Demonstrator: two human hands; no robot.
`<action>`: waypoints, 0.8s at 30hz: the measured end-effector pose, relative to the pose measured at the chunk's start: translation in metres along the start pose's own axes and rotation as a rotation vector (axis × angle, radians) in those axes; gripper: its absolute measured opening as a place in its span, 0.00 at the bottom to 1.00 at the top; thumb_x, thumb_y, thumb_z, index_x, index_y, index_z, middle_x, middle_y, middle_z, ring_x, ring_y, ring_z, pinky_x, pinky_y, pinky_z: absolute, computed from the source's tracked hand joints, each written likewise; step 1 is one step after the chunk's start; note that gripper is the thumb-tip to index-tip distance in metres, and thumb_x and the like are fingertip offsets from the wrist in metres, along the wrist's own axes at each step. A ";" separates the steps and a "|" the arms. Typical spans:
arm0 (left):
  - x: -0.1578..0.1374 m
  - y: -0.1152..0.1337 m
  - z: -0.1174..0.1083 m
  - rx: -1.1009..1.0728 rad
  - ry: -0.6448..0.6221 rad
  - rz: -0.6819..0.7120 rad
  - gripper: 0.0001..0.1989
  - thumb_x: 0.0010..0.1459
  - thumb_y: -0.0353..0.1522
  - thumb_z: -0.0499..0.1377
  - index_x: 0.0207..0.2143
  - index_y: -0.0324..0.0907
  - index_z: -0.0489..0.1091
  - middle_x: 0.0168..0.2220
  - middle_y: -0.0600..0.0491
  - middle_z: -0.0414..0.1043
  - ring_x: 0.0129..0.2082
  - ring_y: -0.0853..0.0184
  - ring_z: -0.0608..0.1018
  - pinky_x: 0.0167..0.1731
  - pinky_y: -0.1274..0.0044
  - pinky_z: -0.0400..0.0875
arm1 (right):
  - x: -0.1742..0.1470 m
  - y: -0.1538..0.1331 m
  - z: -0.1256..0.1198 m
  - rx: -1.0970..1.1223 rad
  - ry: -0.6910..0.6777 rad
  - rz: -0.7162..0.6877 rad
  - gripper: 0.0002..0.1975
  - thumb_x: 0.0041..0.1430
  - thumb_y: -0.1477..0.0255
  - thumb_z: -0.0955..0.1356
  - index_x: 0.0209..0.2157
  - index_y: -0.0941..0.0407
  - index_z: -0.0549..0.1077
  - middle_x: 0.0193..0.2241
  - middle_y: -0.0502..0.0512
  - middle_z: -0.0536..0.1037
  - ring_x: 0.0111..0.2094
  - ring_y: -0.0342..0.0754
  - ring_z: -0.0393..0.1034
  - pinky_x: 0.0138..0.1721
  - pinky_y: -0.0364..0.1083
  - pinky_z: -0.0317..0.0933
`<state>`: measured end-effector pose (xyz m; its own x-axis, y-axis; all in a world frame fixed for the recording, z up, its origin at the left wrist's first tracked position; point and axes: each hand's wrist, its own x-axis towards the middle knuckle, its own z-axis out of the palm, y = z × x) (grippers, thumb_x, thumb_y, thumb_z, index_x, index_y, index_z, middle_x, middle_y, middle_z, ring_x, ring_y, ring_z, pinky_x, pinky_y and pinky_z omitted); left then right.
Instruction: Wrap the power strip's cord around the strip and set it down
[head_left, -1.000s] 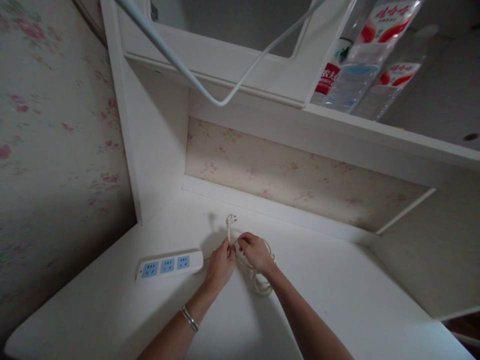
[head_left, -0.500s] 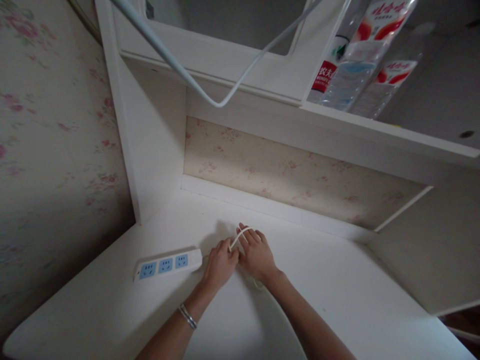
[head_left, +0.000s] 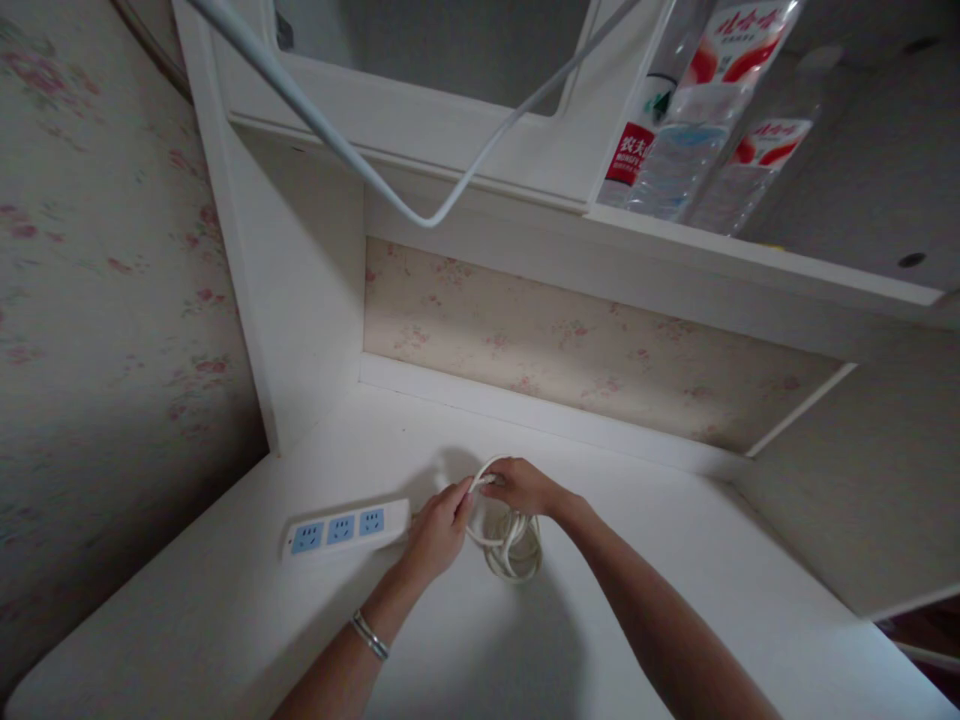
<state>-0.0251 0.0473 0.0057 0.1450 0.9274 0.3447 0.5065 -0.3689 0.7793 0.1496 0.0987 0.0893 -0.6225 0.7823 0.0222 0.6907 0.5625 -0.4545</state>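
Note:
A white power strip (head_left: 346,530) with three blue socket panels lies on the white desk (head_left: 315,640), left of my hands. Its cream-coloured power cord (head_left: 517,565) is bunched in loops below my right hand. My left hand (head_left: 441,528), with a silver bangle at the wrist, is closed round the cord just past the strip's end. My right hand (head_left: 525,487) pinches the cord where a loop arches between both hands. The fingertips of the right hand are partly hidden.
Above the desk hangs a white cabinet (head_left: 420,130); a pale cable or tube (head_left: 429,215) crosses in front of it. Several clear bottles (head_left: 690,140) stand on the shelf at upper right. Floral wallpaper (head_left: 90,300) covers the left wall.
My right hand has turned and shifted slightly right, from spread fingers to a pinch on the cord. The coiled loops now show below it. The power strip has shifted slightly right in view.

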 end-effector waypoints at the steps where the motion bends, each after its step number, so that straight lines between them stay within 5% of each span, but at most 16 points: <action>1: 0.000 0.000 0.000 0.084 -0.018 -0.008 0.21 0.66 0.38 0.43 0.57 0.46 0.62 0.53 0.51 0.71 0.49 0.63 0.74 0.50 0.73 0.65 | -0.002 -0.003 -0.004 0.050 0.005 0.013 0.12 0.56 0.67 0.66 0.40 0.55 0.77 0.38 0.54 0.79 0.39 0.48 0.73 0.42 0.43 0.62; 5: 0.000 0.000 0.001 0.289 -0.074 0.007 0.21 0.67 0.38 0.39 0.57 0.45 0.60 0.52 0.49 0.70 0.50 0.62 0.73 0.50 0.70 0.63 | -0.012 -0.012 -0.016 0.181 0.025 0.126 0.13 0.54 0.66 0.67 0.39 0.54 0.78 0.34 0.50 0.79 0.34 0.46 0.72 0.37 0.42 0.62; 9: 0.003 -0.002 -0.006 0.424 -0.079 -0.009 0.22 0.68 0.36 0.35 0.46 0.44 0.67 0.44 0.49 0.73 0.47 0.63 0.73 0.47 0.69 0.62 | -0.025 -0.010 -0.027 0.313 0.057 0.342 0.12 0.52 0.66 0.67 0.35 0.57 0.78 0.24 0.51 0.77 0.25 0.44 0.69 0.28 0.41 0.61; 12: 0.008 -0.010 -0.016 0.499 -0.058 -0.083 0.22 0.68 0.39 0.38 0.37 0.43 0.69 0.39 0.49 0.73 0.43 0.62 0.73 0.43 0.70 0.62 | -0.044 0.003 -0.040 0.507 0.114 0.495 0.13 0.50 0.65 0.68 0.32 0.60 0.78 0.23 0.54 0.76 0.25 0.44 0.69 0.29 0.42 0.63; 18: 0.016 -0.021 -0.030 0.592 0.029 -0.197 0.21 0.67 0.41 0.40 0.36 0.43 0.70 0.38 0.49 0.73 0.43 0.60 0.73 0.41 0.69 0.61 | -0.105 0.043 -0.071 0.715 0.295 0.617 0.13 0.48 0.64 0.70 0.27 0.60 0.74 0.22 0.52 0.72 0.26 0.45 0.71 0.32 0.44 0.66; 21: 0.016 -0.018 -0.028 0.627 0.057 -0.180 0.22 0.66 0.42 0.41 0.36 0.43 0.70 0.38 0.49 0.73 0.42 0.60 0.73 0.42 0.69 0.61 | -0.132 0.055 -0.079 0.740 0.350 0.688 0.13 0.47 0.63 0.70 0.29 0.60 0.74 0.22 0.51 0.71 0.27 0.45 0.71 0.33 0.45 0.66; 24: 0.013 -0.014 -0.024 0.654 0.060 -0.126 0.22 0.66 0.44 0.41 0.35 0.44 0.70 0.37 0.49 0.74 0.41 0.60 0.74 0.43 0.70 0.61 | -0.151 0.051 -0.080 0.794 0.347 0.728 0.19 0.48 0.64 0.70 0.42 0.57 0.73 0.22 0.50 0.71 0.28 0.46 0.72 0.33 0.45 0.65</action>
<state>-0.0505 0.0635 0.0116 0.0129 0.9489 0.3152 0.9301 -0.1271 0.3447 0.3080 0.0308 0.1335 0.0535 0.9558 -0.2890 0.3407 -0.2895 -0.8945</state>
